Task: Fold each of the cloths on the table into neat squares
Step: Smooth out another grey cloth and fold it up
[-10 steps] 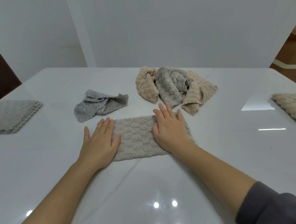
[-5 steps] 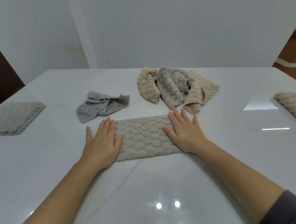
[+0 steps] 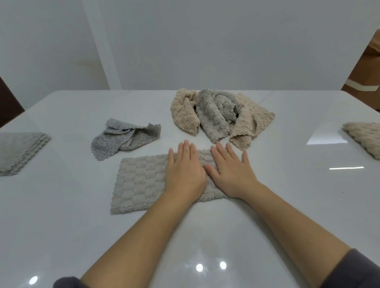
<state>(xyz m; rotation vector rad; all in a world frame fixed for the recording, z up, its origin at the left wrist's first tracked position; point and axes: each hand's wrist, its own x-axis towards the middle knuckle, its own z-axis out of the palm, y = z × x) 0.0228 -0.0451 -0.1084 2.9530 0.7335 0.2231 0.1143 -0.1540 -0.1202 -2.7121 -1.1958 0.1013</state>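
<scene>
The beige cloth (image 3: 142, 182) is being pressed flat by the left hand (image 3: 184, 171) and right hand (image 3: 231, 172), both spread, its right end being hidden.

Plain room: glossy white table (image 3: 78, 217)

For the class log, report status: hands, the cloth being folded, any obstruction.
Left hand and right hand flat, side by side on the beige cloth. Cloth a half-folded rectangle, not yet square. Nothing in the way.
</scene>
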